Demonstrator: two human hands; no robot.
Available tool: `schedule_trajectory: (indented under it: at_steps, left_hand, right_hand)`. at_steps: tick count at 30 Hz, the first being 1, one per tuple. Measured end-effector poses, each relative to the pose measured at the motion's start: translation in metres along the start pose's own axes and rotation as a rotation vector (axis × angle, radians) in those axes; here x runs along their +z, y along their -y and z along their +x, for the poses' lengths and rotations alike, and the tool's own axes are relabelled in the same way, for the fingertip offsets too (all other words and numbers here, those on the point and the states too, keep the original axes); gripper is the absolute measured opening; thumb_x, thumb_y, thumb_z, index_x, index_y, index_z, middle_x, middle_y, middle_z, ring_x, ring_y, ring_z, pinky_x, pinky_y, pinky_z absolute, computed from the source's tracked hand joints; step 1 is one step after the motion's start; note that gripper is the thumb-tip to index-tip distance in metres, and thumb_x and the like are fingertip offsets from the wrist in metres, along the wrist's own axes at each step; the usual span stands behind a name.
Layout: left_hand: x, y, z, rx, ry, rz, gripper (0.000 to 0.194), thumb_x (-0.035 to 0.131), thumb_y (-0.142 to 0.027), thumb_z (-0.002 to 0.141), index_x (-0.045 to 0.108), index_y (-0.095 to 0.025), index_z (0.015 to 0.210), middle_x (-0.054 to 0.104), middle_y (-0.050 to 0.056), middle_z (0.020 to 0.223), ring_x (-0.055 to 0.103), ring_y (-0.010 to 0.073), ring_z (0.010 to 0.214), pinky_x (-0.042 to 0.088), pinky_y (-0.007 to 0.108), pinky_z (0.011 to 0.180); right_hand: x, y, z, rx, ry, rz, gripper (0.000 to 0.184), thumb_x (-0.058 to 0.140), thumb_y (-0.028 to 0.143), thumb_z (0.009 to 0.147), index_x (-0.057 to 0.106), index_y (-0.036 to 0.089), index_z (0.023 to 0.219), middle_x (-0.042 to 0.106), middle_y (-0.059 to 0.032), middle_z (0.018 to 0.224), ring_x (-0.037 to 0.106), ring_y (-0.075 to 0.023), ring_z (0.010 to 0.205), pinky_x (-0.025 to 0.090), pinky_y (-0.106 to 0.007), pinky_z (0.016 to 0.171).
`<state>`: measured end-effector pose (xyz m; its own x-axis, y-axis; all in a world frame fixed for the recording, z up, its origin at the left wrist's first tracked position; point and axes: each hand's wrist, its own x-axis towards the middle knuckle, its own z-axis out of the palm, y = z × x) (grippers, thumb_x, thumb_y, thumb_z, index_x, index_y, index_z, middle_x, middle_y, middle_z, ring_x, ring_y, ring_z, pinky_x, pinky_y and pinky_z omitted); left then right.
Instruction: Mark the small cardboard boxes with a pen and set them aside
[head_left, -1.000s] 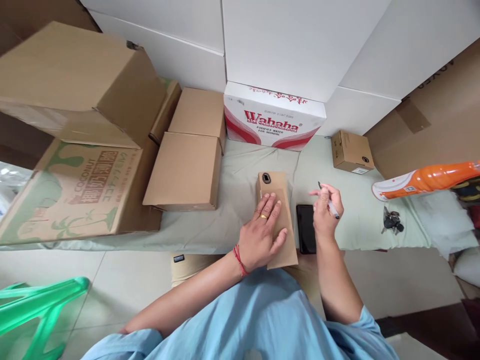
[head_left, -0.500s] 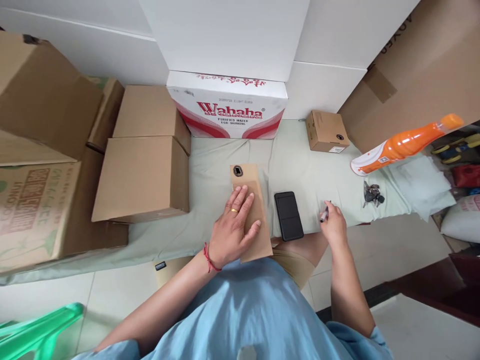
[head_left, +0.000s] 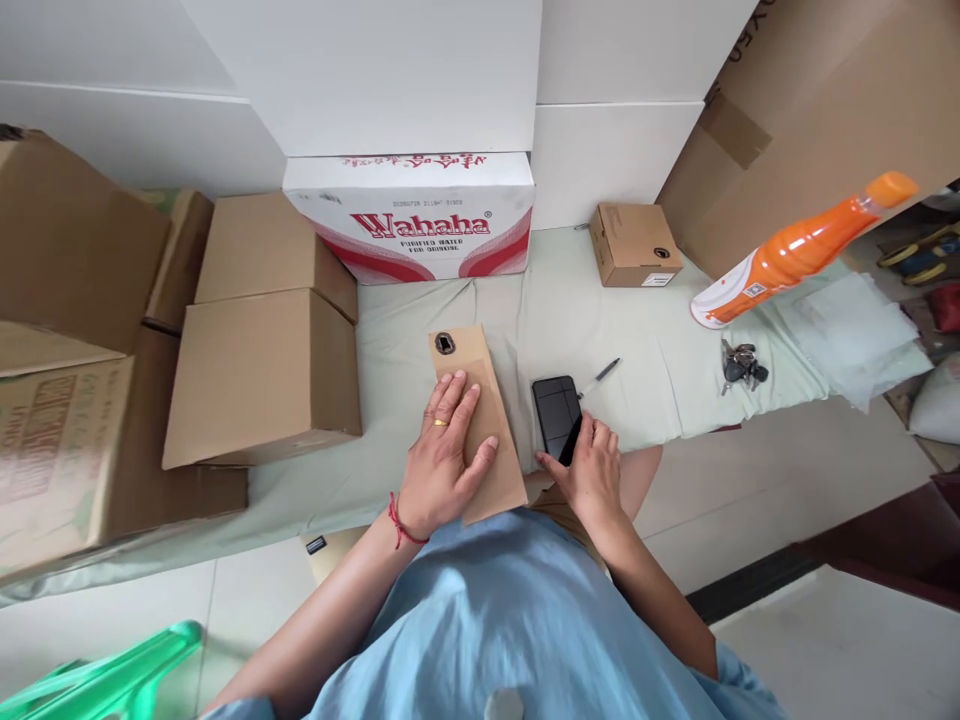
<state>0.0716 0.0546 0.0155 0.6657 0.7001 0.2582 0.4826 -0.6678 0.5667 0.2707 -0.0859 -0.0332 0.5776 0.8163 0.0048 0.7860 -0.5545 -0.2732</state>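
Well, my left hand lies open and flat on the carton, thumb out to the right — probably to steady it on the cloth. The carton sits lengthwise before me, its oval mark uncovered at the far end. Just right of it, my right hand grips the phone by the near end, thumb on the left side, fingers on the right, likely for a hold across both edges; I can't tell whether it is lifted. The pen lies beyond, to the right — out of my hand, so those fingers are free.

As for containers, the brown boxes on the left, the Wahaha box on the far side and the small box far right all hide their contents. The bottle is capped; its orange could be drink or wrapper.
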Motion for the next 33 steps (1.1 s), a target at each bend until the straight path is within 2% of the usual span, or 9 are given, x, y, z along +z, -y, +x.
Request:
schedule_trajectory:
  at_steps: [6, 10, 14, 17, 21, 24, 29, 31, 33]
  left_hand:
    - [0.001, -0.001, 0.001, -0.008, 0.002, -0.017, 0.067, 0.055, -0.041, 0.109, 0.033, -0.028, 0.171, 0.031, 0.015, 0.18, 0.023, 0.0364, 0.169, 0.028, 0.065, 0.135]
    - [0.002, -0.002, 0.0, -0.007, 0.001, -0.019, 0.067, 0.054, -0.04, 0.11, 0.031, -0.026, 0.171, 0.03, 0.016, 0.18, 0.022, 0.036, 0.17, 0.03, 0.064, 0.135]
    - [0.004, -0.002, 0.0, 0.001, -0.025, -0.033, 0.067, 0.054, -0.038, 0.109, 0.031, -0.025, 0.171, 0.032, 0.016, 0.179, 0.023, 0.0347, 0.17, 0.03, 0.061, 0.135]
    - [0.006, -0.002, 0.0, 0.005, -0.033, -0.044, 0.068, 0.054, -0.038, 0.109, 0.03, -0.025, 0.171, 0.032, 0.016, 0.179, 0.023, 0.0343, 0.17, 0.031, 0.061, 0.135]
    - [0.007, -0.002, -0.001, 0.002, -0.034, -0.058, 0.069, 0.053, -0.039, 0.109, 0.028, -0.026, 0.172, 0.031, 0.016, 0.179, 0.022, 0.035, 0.17, 0.031, 0.061, 0.135]
    - [0.007, -0.002, -0.001, 0.001, -0.033, -0.062, 0.068, 0.052, -0.039, 0.109, 0.029, -0.025, 0.172, 0.031, 0.016, 0.179, 0.021, 0.0348, 0.17, 0.032, 0.06, 0.135]
    - [0.006, -0.002, 0.002, 0.017, -0.029, -0.097, 0.069, 0.049, -0.038, 0.107, 0.031, -0.02, 0.171, 0.032, 0.018, 0.179, 0.022, 0.0367, 0.17, 0.033, 0.062, 0.134]
    - [0.005, -0.004, 0.002, 0.013, -0.025, -0.138, 0.066, 0.05, -0.037, 0.104, 0.039, -0.019, 0.167, 0.04, 0.017, 0.174, 0.03, 0.0384, 0.166, 0.039, 0.062, 0.131]
    - [0.002, -0.005, 0.002, -0.055, -0.002, -0.189, 0.062, 0.055, -0.041, 0.1, 0.051, -0.022, 0.16, 0.054, 0.015, 0.163, 0.047, 0.0396, 0.156, 0.051, 0.06, 0.121]
  right_hand:
    - [-0.004, 0.009, 0.015, 0.096, 0.026, -0.012, 0.071, 0.08, 0.046, 0.085, 0.055, 0.005, 0.137, 0.062, -0.024, 0.124, 0.058, -0.0406, 0.115, 0.052, -0.054, 0.098]
    - [-0.009, 0.009, 0.014, 0.079, 0.02, -0.023, 0.065, 0.082, 0.043, 0.08, 0.057, 0.007, 0.128, 0.061, -0.0207, 0.116, 0.057, -0.0397, 0.112, 0.052, -0.055, 0.098]
    - [-0.015, 0.002, 0.006, 0.048, 0.072, 0.035, 0.065, 0.081, 0.04, 0.081, 0.052, 0.01, 0.132, 0.056, -0.0166, 0.117, 0.063, -0.0336, 0.101, 0.056, -0.048, 0.089]
    - [-0.015, -0.006, 0.004, 0.102, 0.146, 0.133, 0.063, 0.077, 0.04, 0.084, 0.05, 0.012, 0.133, 0.054, -0.015, 0.12, 0.067, -0.0294, 0.093, 0.059, -0.044, 0.082]
    - [-0.021, -0.009, 0.011, 0.132, 0.04, 0.36, 0.062, 0.078, 0.042, 0.076, 0.051, 0.018, 0.126, 0.055, -0.0135, 0.12, 0.066, -0.0338, 0.11, 0.058, -0.052, 0.099]
    - [-0.04, 0.01, 0.02, 0.01, -0.12, 0.49, 0.063, 0.076, 0.047, 0.076, 0.05, 0.021, 0.128, 0.056, -0.0121, 0.12, 0.062, -0.0335, 0.116, 0.056, -0.056, 0.104]
    - [-0.081, 0.079, 0.026, -0.23, -0.231, 0.537, 0.073, 0.078, 0.046, 0.077, 0.045, 0.024, 0.139, 0.053, -0.0126, 0.128, 0.059, -0.0327, 0.121, 0.058, -0.055, 0.104]
    - [-0.087, 0.105, 0.025, -0.286, -0.232, 0.538, 0.075, 0.079, 0.044, 0.078, 0.043, 0.024, 0.142, 0.051, -0.0136, 0.131, 0.059, -0.0329, 0.123, 0.06, -0.054, 0.102]
    - [-0.086, 0.123, 0.022, -0.318, -0.23, 0.533, 0.077, 0.079, 0.041, 0.08, 0.04, 0.024, 0.144, 0.05, -0.0151, 0.134, 0.059, -0.0336, 0.125, 0.062, -0.053, 0.099]
